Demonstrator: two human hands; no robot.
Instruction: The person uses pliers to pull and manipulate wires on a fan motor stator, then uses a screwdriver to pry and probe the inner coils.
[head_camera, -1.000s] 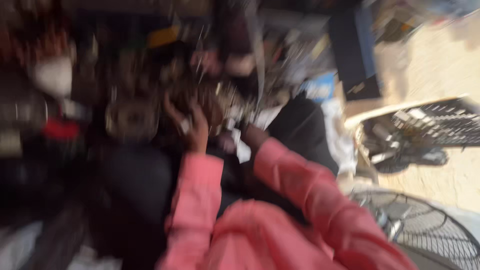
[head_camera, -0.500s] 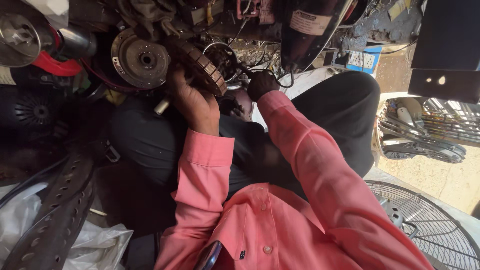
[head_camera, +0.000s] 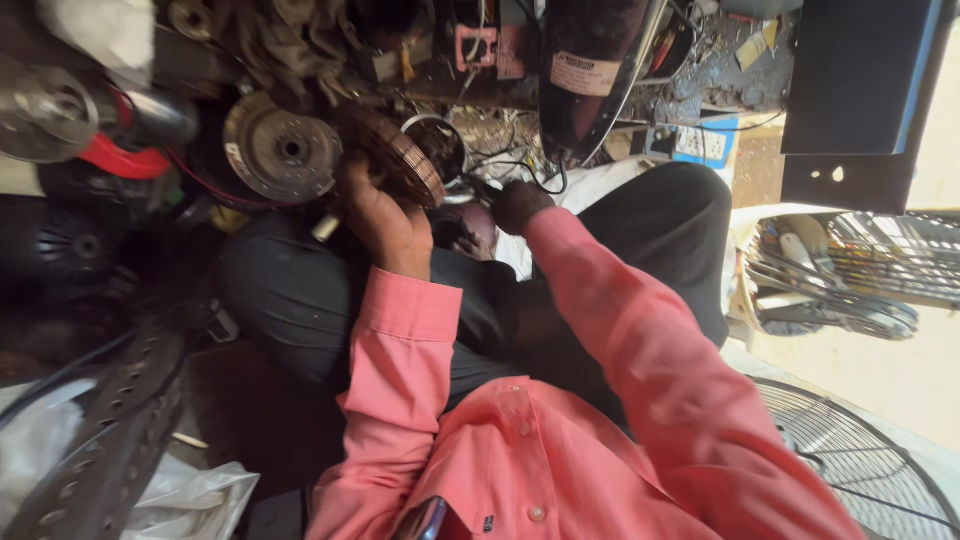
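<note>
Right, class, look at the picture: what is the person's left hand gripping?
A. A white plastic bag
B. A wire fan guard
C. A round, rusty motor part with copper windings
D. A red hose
C: the left hand closes around the round, rusty motor part with copper windings, held up above the lap, while the right hand sits beside it near the black wires.

1. The left hand (head_camera: 385, 215) grips a round rusty motor core (head_camera: 405, 160) wound with copper, held over the lap.
2. The right hand (head_camera: 520, 205) is closed near black wires (head_camera: 520, 170); what it holds cannot be told.
3. Just left of the core lies a grey metal disc (head_camera: 282, 148).
4. Behind stands a dark cylinder (head_camera: 590, 70).
5. A red hose (head_camera: 125, 158) lies at the far left.
6. Wire fan guards (head_camera: 860, 270) sit at the right.
</note>
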